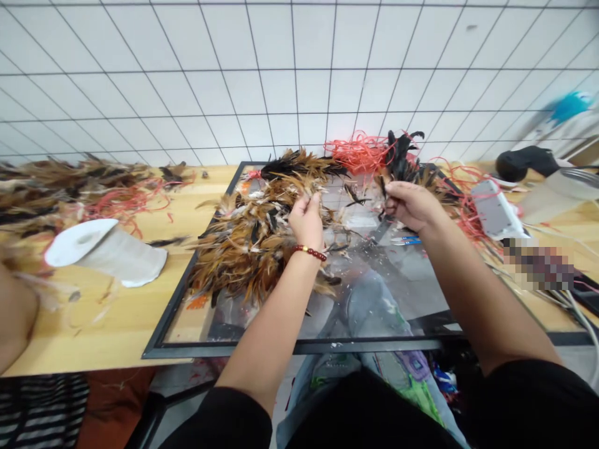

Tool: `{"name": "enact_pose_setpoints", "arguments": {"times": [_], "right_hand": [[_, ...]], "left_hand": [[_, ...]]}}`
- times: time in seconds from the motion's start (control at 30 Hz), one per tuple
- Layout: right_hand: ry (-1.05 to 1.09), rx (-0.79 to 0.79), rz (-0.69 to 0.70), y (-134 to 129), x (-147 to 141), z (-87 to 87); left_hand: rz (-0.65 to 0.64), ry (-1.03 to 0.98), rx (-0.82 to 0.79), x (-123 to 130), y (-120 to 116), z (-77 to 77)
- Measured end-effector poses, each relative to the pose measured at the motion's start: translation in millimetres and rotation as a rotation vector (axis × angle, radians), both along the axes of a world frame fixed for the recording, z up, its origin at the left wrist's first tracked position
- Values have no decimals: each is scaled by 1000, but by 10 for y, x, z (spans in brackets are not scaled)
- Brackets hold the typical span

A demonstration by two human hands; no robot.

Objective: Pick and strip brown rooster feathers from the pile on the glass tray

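Note:
My left hand (pixel 307 219), with a beaded bracelet at the wrist, is closed in a pinch over the right side of a large pile of brown and black feathers (pixel 243 255). What its fingertips hold, if anything, cannot be made out against the pile. To the right, my right hand (pixel 412 202) pinches a small dark feather (pixel 382 187) in front of an upright black feather bunch (pixel 400 153). Loose dark feathers (pixel 356 198) lie between the hands on a black-framed glass panel (pixel 318 345). Blue-handled tweezers (pixel 406 241) rest below my right hand.
Tangled red strips (pixel 360 153) lie at the back by the tiled wall. On the left are a white roll (pixel 135 252), more feathers (pixel 70 178) and another person's arm (pixel 16 315). A white device (pixel 496 209), cables and a translucent container (pixel 559 193) stand right.

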State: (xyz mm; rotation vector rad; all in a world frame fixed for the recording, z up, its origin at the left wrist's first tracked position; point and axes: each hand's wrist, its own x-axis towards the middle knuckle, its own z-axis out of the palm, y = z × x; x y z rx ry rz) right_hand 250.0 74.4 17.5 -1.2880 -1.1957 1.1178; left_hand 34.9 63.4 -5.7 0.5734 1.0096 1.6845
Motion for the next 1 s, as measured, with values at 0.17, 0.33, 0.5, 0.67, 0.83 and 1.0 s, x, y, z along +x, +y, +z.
{"name": "enact_pose_setpoints", "arguments": {"times": [0.17, 0.33, 0.5, 0.67, 0.83, 1.0], "right_hand": [[-500, 41, -161, -253, 240, -254], [-782, 152, -79, -368, 223, -218], [-1241, -2, 7, -411, 47, -192], [-1438, -118, -7, -398, 120, -298], [-933, -15, -20, -339, 130, -353], [44, -96, 43, -364, -97, -333]], "left_hand": [[24, 9, 25, 87, -50, 43], [15, -27, 34, 87, -59, 49], [-10, 13, 35, 104, -58, -28], [-50, 42, -4, 161, -80, -87], [-147, -1, -34, 241, -184, -83], [-297, -97, -138, 305, -281, -93]]}}
